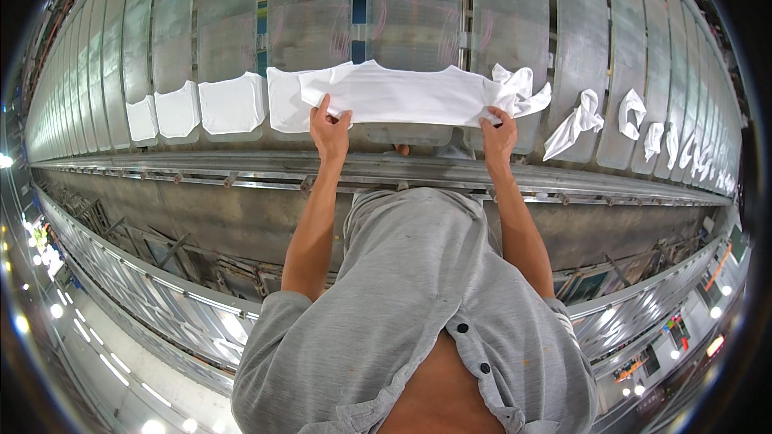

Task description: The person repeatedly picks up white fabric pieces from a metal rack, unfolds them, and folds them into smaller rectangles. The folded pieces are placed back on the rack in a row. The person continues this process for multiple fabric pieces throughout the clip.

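Note:
A white fabric garment piece (416,96) is stretched sideways between my two hands, over a grey flat board (416,30). My left hand (330,126) pinches its lower left edge with thumb and fingers. At its lower right edge my right hand (499,132) grips the cloth. The piece's left end overlaps another white cloth piece (283,102) lying flat. Just above my right hand, a crumpled white cloth (518,90) touches the piece's right end.
Flat white pieces (231,103) lie on boards to the left. Several crumpled white cloths (582,120) lie on boards to the right. A metal rail (410,169) with bolts runs along the near edge, between the boards and my body. Frames are stacked below a rack behind me.

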`<state>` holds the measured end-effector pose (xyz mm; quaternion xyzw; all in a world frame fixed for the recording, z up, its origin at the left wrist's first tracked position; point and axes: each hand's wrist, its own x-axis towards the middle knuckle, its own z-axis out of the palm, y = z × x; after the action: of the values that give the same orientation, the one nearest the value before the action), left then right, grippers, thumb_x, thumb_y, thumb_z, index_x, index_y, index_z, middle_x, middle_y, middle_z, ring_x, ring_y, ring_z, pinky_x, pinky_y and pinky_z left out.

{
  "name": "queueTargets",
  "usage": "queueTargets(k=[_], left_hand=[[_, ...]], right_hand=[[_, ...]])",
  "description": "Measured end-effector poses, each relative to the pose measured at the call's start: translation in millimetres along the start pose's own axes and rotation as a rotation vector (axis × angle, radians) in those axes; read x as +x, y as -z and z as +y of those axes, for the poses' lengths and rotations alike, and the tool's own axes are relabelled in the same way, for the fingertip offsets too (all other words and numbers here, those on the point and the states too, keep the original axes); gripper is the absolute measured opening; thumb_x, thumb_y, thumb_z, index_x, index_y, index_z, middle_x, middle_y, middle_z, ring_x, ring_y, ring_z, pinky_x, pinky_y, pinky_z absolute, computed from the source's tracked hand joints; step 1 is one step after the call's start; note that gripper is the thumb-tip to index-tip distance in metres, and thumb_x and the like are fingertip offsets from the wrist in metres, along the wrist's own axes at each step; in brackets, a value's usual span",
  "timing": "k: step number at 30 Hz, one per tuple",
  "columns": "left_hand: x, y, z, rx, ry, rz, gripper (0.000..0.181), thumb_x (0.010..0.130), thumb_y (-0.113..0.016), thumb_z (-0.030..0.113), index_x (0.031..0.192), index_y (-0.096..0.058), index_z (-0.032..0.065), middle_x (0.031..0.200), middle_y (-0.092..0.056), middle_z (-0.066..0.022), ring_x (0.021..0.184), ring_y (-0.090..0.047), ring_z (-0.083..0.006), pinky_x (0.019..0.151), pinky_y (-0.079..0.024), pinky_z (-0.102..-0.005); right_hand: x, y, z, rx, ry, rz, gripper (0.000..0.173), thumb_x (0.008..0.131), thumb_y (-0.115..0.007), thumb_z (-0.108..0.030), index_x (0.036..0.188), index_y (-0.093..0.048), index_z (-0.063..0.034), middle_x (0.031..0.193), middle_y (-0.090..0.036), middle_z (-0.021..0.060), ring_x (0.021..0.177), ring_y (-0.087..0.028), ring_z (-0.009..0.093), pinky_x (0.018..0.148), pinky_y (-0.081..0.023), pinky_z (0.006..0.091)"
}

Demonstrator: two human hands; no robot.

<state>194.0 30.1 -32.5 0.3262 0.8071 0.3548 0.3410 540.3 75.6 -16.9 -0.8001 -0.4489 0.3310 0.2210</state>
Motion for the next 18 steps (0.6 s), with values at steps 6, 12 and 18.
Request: queueTargets(k=[6, 12, 18], left_hand=[[-6, -1, 8, 0.156, -0.099, 0.026, 0.065, 0.079, -0.082, 0.008, 0.139, -0.06, -0.0027, 0.103, -0.055, -0.0096, 0.074, -0.057, -0.0165, 0.068, -0.05, -0.0313], [-9, -8, 9, 0.219, -0.178, 0.077, 0.067, 0.075, -0.082, 0.009, 0.137, -0.061, -0.0018, 0.098, -0.054, -0.0107, 0.074, -0.057, -0.0215, 0.071, -0.05, -0.0359], [-3, -3, 15, 0.252, -0.128, 0.01, 0.07, 0.075, -0.082, 0.01, 0.14, -0.057, -0.0004, 0.102, -0.053, -0.0119, 0.085, -0.058, -0.0252, 0.078, -0.05, -0.0372]], right_hand=[[0, -3, 1, -0.037, 0.023, 0.02, 0.037, 0.078, -0.078, -0.013, 0.115, -0.076, -0.0063, 0.102, -0.064, 0.0148, 0.087, -0.061, 0.027, 0.085, -0.049, 0.0378], [1, -7, -3, -0.028, 0.028, 0.04, 0.037, 0.077, -0.078, -0.011, 0.113, -0.075, -0.0068, 0.103, -0.062, 0.0194, 0.089, -0.063, 0.035, 0.087, -0.05, 0.0422], [-5, -6, -10, -0.041, 0.026, 0.011, 0.035, 0.079, -0.076, -0.011, 0.114, -0.074, -0.0072, 0.105, -0.061, 0.0212, 0.091, -0.063, 0.037, 0.087, -0.051, 0.0437]])
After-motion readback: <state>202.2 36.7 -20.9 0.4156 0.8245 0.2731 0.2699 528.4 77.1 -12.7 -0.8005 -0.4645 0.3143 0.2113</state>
